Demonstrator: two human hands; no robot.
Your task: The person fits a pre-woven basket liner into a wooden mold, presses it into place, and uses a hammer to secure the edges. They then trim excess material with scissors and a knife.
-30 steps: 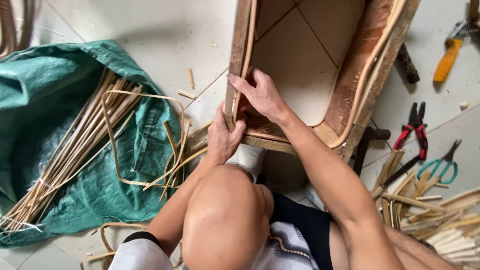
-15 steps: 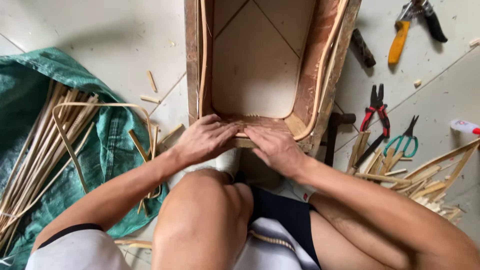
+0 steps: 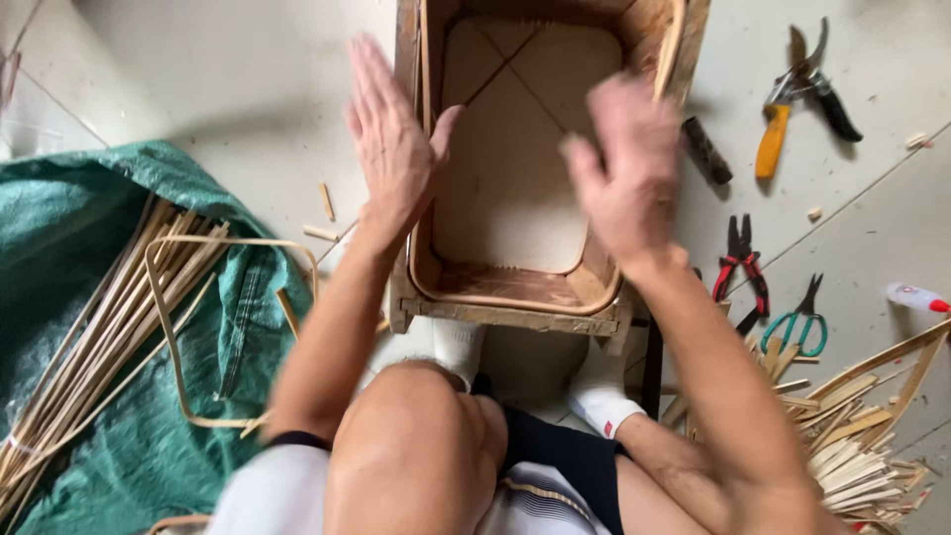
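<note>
A wooden frame (image 3: 510,315) lined inside with a bent cane strip stands on the tiled floor between my feet in white socks. My left hand (image 3: 391,139) is raised flat, fingers together and palm turned inward, over the frame's left side. My right hand (image 3: 626,163) is blurred, lifted over the frame's right side with its fingers apart. Neither hand holds anything, and both are off the frame.
A green tarp (image 3: 69,228) with a bundle of cane strips (image 3: 109,327) lies left. Right of the frame are orange-handled shears (image 3: 778,124), red pliers (image 3: 741,263), teal scissors (image 3: 797,322), a small white bottle (image 3: 916,297) and cut cane offcuts (image 3: 862,426).
Both hands were pressing on the frame's near edge; they have lifted off it and moved apart to either side, open in the air.
</note>
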